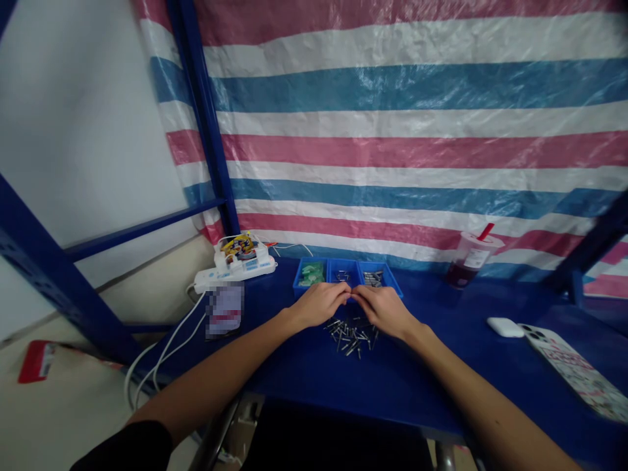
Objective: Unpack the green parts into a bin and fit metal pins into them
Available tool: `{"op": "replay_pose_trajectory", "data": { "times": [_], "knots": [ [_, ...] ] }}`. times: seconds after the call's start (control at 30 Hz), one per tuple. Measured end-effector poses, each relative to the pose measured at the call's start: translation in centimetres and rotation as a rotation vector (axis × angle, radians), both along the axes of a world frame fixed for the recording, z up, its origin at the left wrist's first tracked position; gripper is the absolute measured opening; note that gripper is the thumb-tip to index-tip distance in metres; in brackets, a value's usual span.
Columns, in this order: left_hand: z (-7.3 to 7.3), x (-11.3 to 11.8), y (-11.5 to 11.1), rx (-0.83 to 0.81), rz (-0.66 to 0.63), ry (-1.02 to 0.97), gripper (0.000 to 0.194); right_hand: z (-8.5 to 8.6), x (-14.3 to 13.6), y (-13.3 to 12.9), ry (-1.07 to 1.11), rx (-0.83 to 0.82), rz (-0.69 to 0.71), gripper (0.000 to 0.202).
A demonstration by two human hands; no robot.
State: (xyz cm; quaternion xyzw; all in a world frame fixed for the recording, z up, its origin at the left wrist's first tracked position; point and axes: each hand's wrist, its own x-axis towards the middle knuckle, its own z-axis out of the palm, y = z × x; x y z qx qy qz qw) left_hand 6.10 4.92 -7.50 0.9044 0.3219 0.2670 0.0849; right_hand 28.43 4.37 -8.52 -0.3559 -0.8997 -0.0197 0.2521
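Fingertips of my left hand and my right hand meet just in front of the blue bins. Both hands are closed in a pinch; whatever lies between the fingertips is too small to make out. Below them a loose pile of thin metal pieces is spread on the blue table. The left blue bin holds green and clear small items. A few wire-like pieces lie in the middle bin, and grey metal pieces fill part of the right bin.
At the left are a white power strip with cables and a blurred packet. A cup with a red straw stands back right. A white case and a phone lie at the right. A blue frame post rises behind.
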Motion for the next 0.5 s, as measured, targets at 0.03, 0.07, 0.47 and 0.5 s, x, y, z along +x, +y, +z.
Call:
{"op": "replay_pose_trajectory", "data": {
  "times": [0.03,0.07,0.47,0.5],
  "knots": [
    [0.01,0.01,-0.06,0.013,0.012,0.002,0.020,-0.03,0.01,0.05,0.005,0.001,0.002,0.029],
    [0.00,0.02,-0.11,0.025,0.024,0.004,0.019,-0.05,0.02,0.10,0.011,0.006,0.004,0.028],
    [0.05,0.11,-0.27,0.094,0.084,0.053,0.016,0.24,0.49,0.22,0.078,0.115,0.041,0.023],
    [0.08,0.12,-0.29,0.093,0.083,0.052,0.017,0.20,0.49,0.21,0.083,0.129,0.042,0.022]
  ]
}}
